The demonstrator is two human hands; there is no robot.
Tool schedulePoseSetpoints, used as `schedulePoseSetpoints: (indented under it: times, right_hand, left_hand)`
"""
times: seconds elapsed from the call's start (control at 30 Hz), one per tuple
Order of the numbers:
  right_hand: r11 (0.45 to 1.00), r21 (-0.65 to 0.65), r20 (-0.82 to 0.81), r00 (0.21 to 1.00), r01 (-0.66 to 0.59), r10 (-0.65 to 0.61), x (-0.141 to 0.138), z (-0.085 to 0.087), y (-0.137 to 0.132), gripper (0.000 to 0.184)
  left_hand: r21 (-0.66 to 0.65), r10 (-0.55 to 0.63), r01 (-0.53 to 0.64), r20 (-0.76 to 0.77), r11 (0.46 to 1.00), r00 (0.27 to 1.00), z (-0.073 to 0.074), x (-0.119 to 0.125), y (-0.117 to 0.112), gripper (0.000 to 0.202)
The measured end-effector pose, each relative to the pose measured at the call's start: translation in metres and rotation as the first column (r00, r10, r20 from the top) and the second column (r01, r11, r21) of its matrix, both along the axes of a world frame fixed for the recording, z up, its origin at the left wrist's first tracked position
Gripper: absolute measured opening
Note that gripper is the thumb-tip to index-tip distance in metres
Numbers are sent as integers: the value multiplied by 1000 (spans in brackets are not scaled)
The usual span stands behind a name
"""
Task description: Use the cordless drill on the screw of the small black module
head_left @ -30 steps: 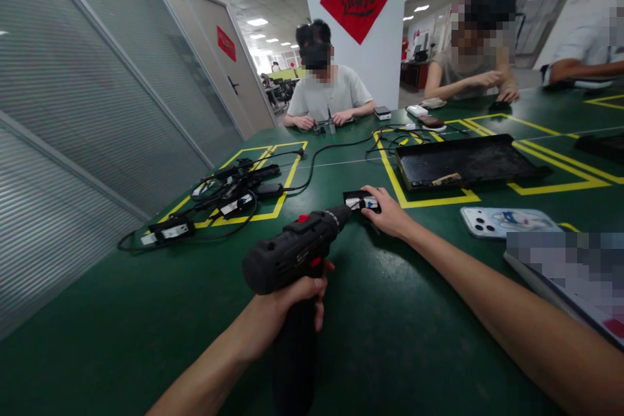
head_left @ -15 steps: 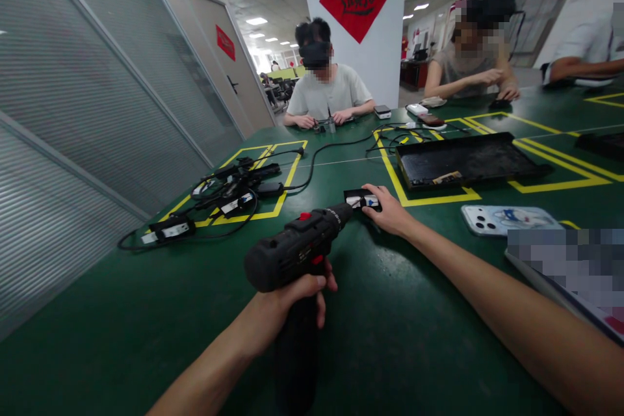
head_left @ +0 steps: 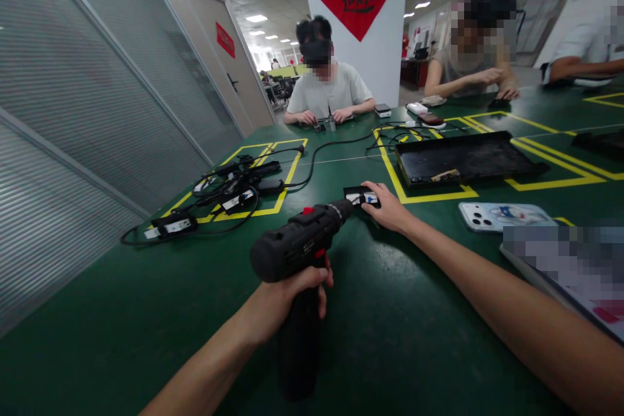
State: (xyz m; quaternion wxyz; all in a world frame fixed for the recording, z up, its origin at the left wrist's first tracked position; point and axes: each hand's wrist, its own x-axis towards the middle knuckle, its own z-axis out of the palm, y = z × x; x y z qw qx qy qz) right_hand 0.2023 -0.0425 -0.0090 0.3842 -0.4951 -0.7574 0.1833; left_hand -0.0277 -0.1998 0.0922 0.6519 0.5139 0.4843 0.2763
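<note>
Head view: left hand [head_left: 292, 289] clamped on the driver [head_left: 297, 244], right hand [head_left: 387, 208] pinning the black adapter [head_left: 358, 196] to the surface [head_left: 146, 312] just left of the tray [head_left: 468, 159], I'd keep that driver square.

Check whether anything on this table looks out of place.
The tangled heap of black adapters and cables overflows the yellow taped rectangle at left; a black cable loop trails past its near edge. Nothing else looks odd.
</note>
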Motion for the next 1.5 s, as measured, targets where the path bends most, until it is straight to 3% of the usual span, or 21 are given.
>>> schedulePoseSetpoints:
  times: [0.23, 0.47, 0.63, 0.9, 1.3, 1.5]
  right_hand:
    - [1000, -4, 7, 1000, -3, 3, 0, 1, 1, 51]
    - [1000, -8, 2, 1000, -7, 7, 0, 2, 0, 51]
    - [1000, -9, -7, 1000, -8, 8, 0, 0, 1, 51]
    - [1000, -2, 2, 1000, -1, 1, 0, 0, 0, 51]
    - [1000, -7, 7, 1000, -1, 1, 0, 1, 0, 52]
    - [1000, 4, 11, 1000, -2, 2, 0, 1, 0, 52]
  left_hand:
    - [-5, 97, -97, -4, 995, 995, -4, 1, -1, 19]
    - [23, 11, -10, -46, 1000, 999, 7, 3, 0, 28]
    - [25, 16, -15, -23, 1000, 1000, 2, 1, 0, 37]
    - [46, 5, -5, 2, 999, 1000, -6, -1, 1, 20]
    - [53, -25, 26, -20, 998, 999, 5, 3, 0, 28]
    - [41, -20, 20, -12, 999, 1000, 3, 2, 2, 30]
